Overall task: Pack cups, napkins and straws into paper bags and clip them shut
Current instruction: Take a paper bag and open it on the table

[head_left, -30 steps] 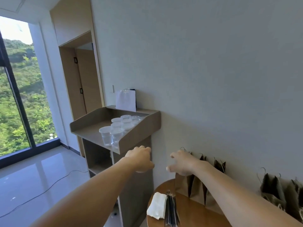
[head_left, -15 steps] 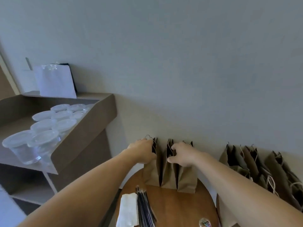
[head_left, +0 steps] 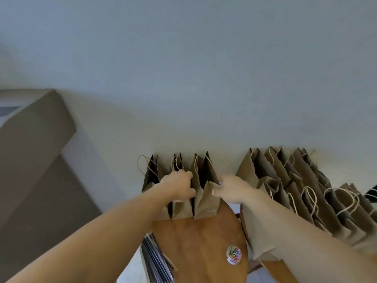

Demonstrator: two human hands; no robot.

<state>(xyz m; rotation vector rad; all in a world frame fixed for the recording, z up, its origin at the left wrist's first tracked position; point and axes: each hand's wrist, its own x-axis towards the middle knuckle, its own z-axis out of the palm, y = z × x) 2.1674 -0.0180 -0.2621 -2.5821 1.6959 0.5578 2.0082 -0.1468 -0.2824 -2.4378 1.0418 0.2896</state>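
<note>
Three brown paper bags with twine handles stand in a row against the wall at the back of a round wooden table. My left hand grips the top edge of the middle bag. My right hand pinches the near top edge of the right bag, which gapes open. The left bag stands untouched. A bundle of dark straws lies at the table's front left. A small clear tub of coloured clips sits at the front right.
A row of several more brown paper bags leans against the wall to the right, beyond the table. The slanted side of a wooden counter rises at the left. The wall stands directly behind the bags.
The view has swung right and down from the counter with cups to the table. Both hands moved rightward along the bags: left hand from the left bag to the middle one, right hand to the right bag.
</note>
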